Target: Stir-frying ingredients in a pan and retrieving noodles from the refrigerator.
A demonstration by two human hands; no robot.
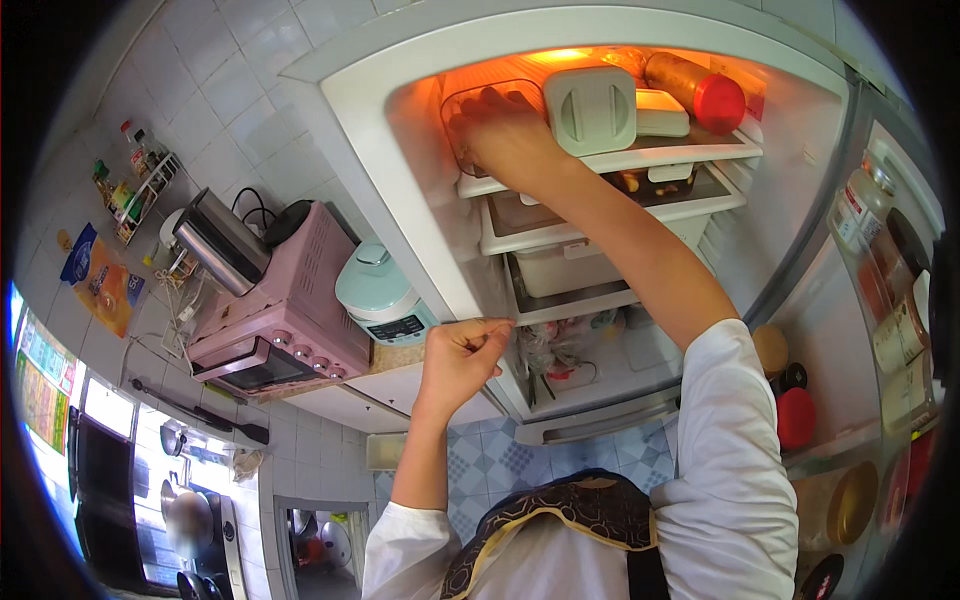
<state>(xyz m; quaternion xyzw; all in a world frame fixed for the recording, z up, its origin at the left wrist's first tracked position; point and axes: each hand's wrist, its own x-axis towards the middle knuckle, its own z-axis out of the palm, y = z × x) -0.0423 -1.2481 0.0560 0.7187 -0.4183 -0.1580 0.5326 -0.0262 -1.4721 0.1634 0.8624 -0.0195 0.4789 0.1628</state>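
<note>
My right hand [504, 135] reaches into the open refrigerator [450, 285] at the left of the top shelf [645, 154]. It lies over a clear rectangular container [457, 154], its fingers bent toward the far rim; blur hides whether they grip it. Just right of the hand stands a pale green box [590, 111] with a recessed handle. A smaller pale lidded box [660, 114] and a red-capped jar [694, 90] sit further right. My left hand [463, 356] is curled closed at the refrigerator's left front edge, near a lower shelf, with nothing visible in it.
Left of the refrigerator, a light blue rice cooker [379, 292] and a pink toaster oven [285, 315] share the counter; a steel container [223, 241] tops the oven. Jars, including a glass jar [862, 199], line the open door [832, 360]. Bagged food [551, 345] lies in the lower compartment.
</note>
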